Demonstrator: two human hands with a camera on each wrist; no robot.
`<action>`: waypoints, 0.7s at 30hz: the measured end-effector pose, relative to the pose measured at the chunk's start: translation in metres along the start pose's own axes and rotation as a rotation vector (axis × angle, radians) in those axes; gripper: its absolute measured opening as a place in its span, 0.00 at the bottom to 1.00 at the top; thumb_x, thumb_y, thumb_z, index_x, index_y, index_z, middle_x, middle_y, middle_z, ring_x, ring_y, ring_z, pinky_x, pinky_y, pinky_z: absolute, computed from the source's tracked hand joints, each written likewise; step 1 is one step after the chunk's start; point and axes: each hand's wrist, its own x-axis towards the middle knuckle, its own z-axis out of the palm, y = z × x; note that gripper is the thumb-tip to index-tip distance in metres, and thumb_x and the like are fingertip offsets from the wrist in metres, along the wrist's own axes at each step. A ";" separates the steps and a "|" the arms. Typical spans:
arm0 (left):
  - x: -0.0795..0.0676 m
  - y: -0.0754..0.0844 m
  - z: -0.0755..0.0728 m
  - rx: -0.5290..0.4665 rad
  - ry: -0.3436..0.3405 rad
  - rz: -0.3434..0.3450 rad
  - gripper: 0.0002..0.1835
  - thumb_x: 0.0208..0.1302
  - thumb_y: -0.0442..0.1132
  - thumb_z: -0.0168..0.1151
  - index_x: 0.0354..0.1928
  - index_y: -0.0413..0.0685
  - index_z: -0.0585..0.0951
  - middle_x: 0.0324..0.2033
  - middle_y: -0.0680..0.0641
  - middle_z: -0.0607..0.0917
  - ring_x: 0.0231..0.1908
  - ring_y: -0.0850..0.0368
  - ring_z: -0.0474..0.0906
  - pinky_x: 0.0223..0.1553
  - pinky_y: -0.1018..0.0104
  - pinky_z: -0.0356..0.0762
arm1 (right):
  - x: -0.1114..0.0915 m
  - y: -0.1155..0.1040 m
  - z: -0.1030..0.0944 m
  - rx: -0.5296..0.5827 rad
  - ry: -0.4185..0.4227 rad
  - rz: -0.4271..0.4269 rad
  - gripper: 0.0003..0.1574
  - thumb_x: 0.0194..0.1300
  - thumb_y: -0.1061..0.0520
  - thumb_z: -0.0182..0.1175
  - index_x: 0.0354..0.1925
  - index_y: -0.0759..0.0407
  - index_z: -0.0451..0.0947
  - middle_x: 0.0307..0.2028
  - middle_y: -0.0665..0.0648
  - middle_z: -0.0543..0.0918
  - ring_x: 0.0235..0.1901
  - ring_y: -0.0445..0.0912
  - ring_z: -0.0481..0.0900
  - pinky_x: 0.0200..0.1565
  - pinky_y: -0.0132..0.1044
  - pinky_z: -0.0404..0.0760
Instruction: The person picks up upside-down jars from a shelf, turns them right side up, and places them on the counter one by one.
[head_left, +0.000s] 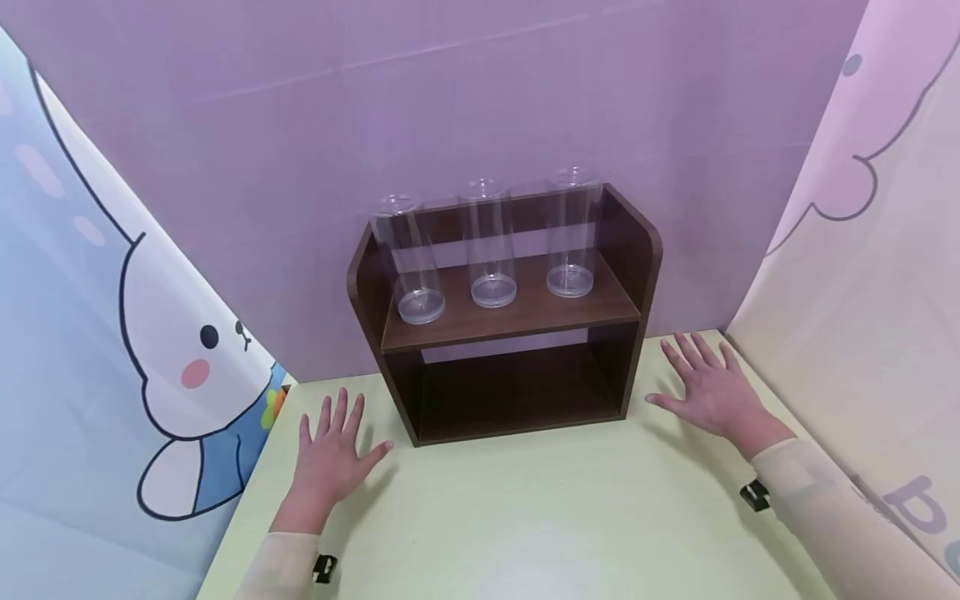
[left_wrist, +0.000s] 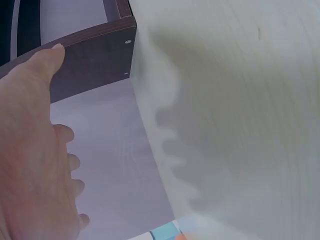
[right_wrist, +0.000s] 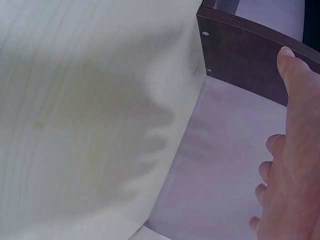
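A dark brown two-tier wooden shelf (head_left: 517,321) stands at the back of the table. On its upper board three clear plastic cylinders (head_left: 492,290) stand upright in a row; the lower tier holds nothing. My left hand (head_left: 330,462) is spread over the table to the left of the shelf, its thumb pointing toward the shelf's side. To the right of the shelf my right hand (head_left: 712,396) is spread likewise, fingers straight and apart. Neither hand holds anything. In both wrist views the hand casts a shadow on the table, and the shelf's side panel (left_wrist: 95,60) shows beyond the thumb.
The pale wood-grain table (head_left: 517,517) extends toward me in front of the shelf. A purple cloth (head_left: 480,92) hangs right behind it. Cartoon-printed cloths flank the table, a blue one (head_left: 67,333) on the left and a cream one (head_left: 885,333) on the right.
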 end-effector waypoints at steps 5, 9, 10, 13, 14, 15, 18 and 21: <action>0.001 -0.001 0.003 -0.066 -0.023 -0.008 0.58 0.74 0.77 0.56 0.89 0.46 0.54 0.87 0.31 0.50 0.85 0.26 0.41 0.78 0.17 0.38 | 0.001 0.001 0.002 0.037 0.011 -0.007 0.68 0.74 0.19 0.57 0.87 0.65 0.56 0.85 0.73 0.55 0.83 0.71 0.53 0.79 0.75 0.50; 0.003 -0.002 0.005 -0.132 -0.019 -0.004 0.56 0.76 0.75 0.56 0.90 0.45 0.53 0.87 0.31 0.50 0.85 0.27 0.42 0.78 0.18 0.40 | 0.002 0.000 0.001 0.082 0.004 -0.010 0.68 0.74 0.21 0.59 0.87 0.67 0.55 0.85 0.74 0.55 0.83 0.71 0.52 0.80 0.73 0.51; 0.003 -0.003 0.006 -0.152 -0.016 -0.001 0.56 0.77 0.74 0.57 0.90 0.44 0.53 0.87 0.31 0.50 0.86 0.28 0.42 0.79 0.19 0.41 | 0.002 0.000 0.001 0.100 0.005 -0.011 0.68 0.74 0.21 0.60 0.86 0.67 0.55 0.84 0.75 0.55 0.83 0.72 0.53 0.79 0.73 0.52; 0.004 -0.004 0.009 -0.222 0.012 0.019 0.54 0.78 0.69 0.61 0.89 0.42 0.55 0.86 0.31 0.53 0.84 0.27 0.48 0.78 0.19 0.46 | 0.002 0.000 0.001 0.160 0.022 -0.015 0.68 0.73 0.24 0.64 0.86 0.68 0.55 0.84 0.75 0.57 0.82 0.73 0.54 0.78 0.73 0.55; 0.004 -0.004 0.010 -0.255 0.023 0.025 0.53 0.78 0.67 0.62 0.88 0.41 0.55 0.86 0.31 0.54 0.84 0.27 0.50 0.78 0.20 0.49 | 0.002 0.000 0.002 0.188 0.032 -0.016 0.68 0.72 0.25 0.66 0.86 0.68 0.56 0.83 0.76 0.58 0.82 0.74 0.55 0.78 0.74 0.57; 0.004 -0.004 0.011 -0.290 0.033 0.031 0.52 0.78 0.66 0.64 0.88 0.41 0.56 0.85 0.31 0.55 0.83 0.26 0.53 0.77 0.20 0.52 | 0.002 0.001 0.004 0.216 0.043 -0.019 0.67 0.72 0.26 0.67 0.86 0.68 0.55 0.82 0.76 0.60 0.81 0.75 0.57 0.76 0.75 0.59; 0.003 -0.005 0.013 -0.404 0.051 0.035 0.50 0.78 0.60 0.67 0.88 0.41 0.57 0.84 0.30 0.58 0.81 0.25 0.56 0.76 0.22 0.58 | 0.001 0.002 0.007 0.340 0.058 -0.015 0.66 0.72 0.31 0.71 0.86 0.67 0.55 0.81 0.75 0.62 0.79 0.76 0.59 0.74 0.76 0.61; 0.001 -0.005 0.016 -0.533 0.042 0.019 0.48 0.80 0.56 0.67 0.88 0.41 0.57 0.85 0.32 0.58 0.83 0.28 0.54 0.79 0.26 0.56 | 0.001 0.002 0.008 0.493 0.050 -0.006 0.65 0.72 0.36 0.74 0.87 0.65 0.53 0.82 0.74 0.62 0.79 0.76 0.58 0.74 0.76 0.61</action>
